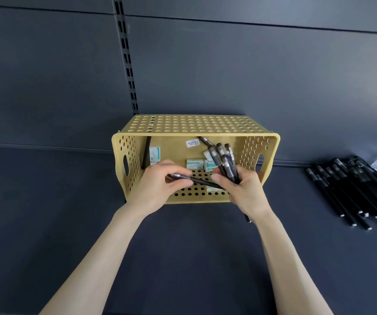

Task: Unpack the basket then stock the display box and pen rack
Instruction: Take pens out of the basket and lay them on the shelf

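The left hand (160, 185) pinches one pen (196, 179) between thumb and fingertips, above the front of the basket (196, 134). The pen lies almost level, its long axis running left to right, and its right end reaches the right hand (242, 192). That hand is curled round a bundle (222, 158) of pens pointing up and away, so the single pen probably joins it next. Both hands partly hide the small boxes (194, 163) on the basket floor. Far right on the shelf (183, 246) lies a pile (353, 189) of pens. The display box and pen rack are not in view.
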